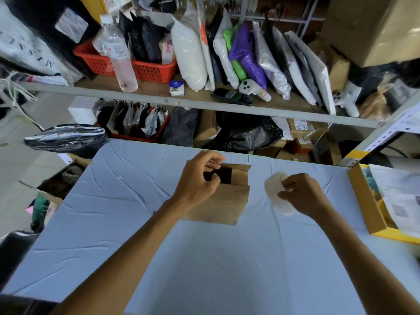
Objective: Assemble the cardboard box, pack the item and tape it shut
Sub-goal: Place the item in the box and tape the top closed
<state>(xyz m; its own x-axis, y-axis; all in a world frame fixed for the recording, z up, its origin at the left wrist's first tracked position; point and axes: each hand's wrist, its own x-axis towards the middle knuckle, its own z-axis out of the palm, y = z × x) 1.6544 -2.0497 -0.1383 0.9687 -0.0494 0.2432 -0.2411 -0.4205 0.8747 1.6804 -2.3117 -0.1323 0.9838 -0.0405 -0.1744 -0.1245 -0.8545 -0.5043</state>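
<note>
Box [221,196] mid-frame stands assembled, top open | our left hand [197,180] pinches its flap | right hand [302,194] grips tape roll [276,189] | we judge taping remains

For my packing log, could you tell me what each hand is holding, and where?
Right hand: tape roll, gripped at its near rim. Left hand: cardboard box, top edge.

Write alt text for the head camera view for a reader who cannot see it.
A person's left hand rests on the open top of a small cardboard box on a pale blue table, while the right hand holds a whitish roll of tape beside it. Behind the table, shelves hold bagged parcels, a red basket and a plastic bottle.
</note>
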